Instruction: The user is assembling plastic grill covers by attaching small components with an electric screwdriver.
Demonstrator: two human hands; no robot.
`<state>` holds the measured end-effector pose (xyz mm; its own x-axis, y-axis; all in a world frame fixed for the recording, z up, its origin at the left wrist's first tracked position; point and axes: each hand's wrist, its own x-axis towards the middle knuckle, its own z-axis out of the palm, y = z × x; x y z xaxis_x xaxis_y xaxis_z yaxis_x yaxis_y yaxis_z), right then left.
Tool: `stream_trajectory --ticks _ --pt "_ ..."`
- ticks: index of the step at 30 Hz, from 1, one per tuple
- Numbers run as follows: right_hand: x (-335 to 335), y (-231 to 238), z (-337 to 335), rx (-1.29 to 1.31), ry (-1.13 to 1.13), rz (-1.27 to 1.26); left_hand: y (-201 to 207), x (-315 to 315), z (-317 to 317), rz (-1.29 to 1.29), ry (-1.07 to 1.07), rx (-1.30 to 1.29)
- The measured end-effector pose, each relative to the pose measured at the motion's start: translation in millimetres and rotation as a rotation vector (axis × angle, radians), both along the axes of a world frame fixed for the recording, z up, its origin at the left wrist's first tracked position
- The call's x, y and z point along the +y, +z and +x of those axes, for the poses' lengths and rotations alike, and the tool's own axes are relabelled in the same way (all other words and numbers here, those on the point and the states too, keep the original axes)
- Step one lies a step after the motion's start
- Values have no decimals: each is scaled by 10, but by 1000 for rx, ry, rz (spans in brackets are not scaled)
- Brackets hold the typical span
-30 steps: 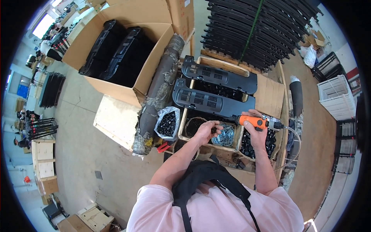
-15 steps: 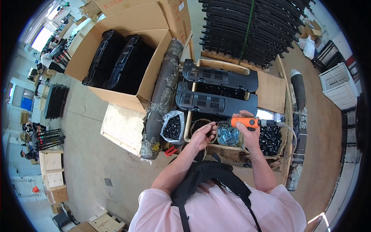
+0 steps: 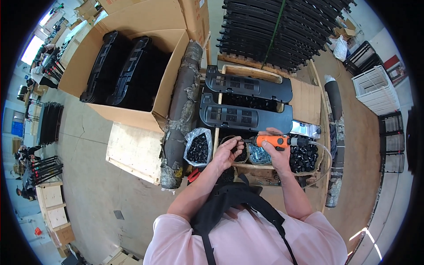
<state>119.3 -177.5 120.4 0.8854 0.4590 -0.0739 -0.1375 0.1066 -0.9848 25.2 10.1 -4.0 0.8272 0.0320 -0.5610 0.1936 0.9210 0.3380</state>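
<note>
Item: orange power screwdriver point(image 3: 270, 141), centre right of the frame, gripped whole in my right hand point(image 3: 277, 152), fingers wrapped round its body. My left hand point(image 3: 226, 152), just left of its tip, had fingers pinched narrow at the nose; what they held, too small to tell. Above lay two black slotted panels point(image 3: 245, 115); below, a tray of screws point(image 3: 259, 155).

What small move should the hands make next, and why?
Probably bring the orange power screwdriver down to the nearer black slotted panel. The right hand holds the tool level, the left hand pinches at its tip, and the panel lies just beyond both.
</note>
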Motion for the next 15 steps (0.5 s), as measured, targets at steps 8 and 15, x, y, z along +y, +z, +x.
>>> stream_trajectory --ticks 8,15 --pt "147 63 -19 -25 22 -119 -77 30 35 27 35 24" --pt "127 -30 14 -61 38 -138 -35 -3 48 40 45 42"
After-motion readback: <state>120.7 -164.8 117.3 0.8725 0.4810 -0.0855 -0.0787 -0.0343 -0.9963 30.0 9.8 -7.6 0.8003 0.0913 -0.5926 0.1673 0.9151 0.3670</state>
